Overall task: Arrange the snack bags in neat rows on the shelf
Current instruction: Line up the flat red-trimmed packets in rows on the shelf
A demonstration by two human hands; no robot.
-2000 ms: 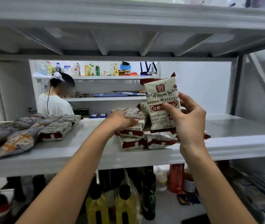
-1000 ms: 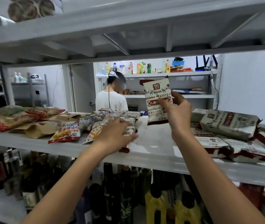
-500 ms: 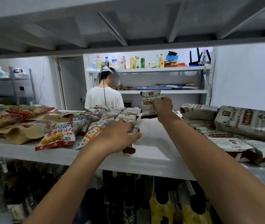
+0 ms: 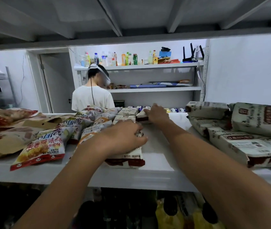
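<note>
A row of white-and-red snack bags (image 4: 125,119) runs from front to back down the middle of the white shelf (image 4: 157,172). My left hand (image 4: 123,138) lies on the front bag (image 4: 126,158), with its fingers bent over the bag's right edge. My right hand (image 4: 157,114) reaches to the far end of the shelf. It holds another white-and-red bag (image 4: 141,115) lying flat beside the back of the row. Most of that bag is hidden under the hand.
Colourful snack bags (image 4: 44,146) and brown paper bags (image 4: 2,141) lie in rows on the left. A loose pile of white-and-red bags (image 4: 247,138) fills the right. Behind the shelf stands a person (image 4: 92,98) in a white shirt. Bottles (image 4: 169,214) stand on the level below.
My right hand has brought the bag down from upright to lying flat at the far end of the row. My left hand has stayed on the front bag.
</note>
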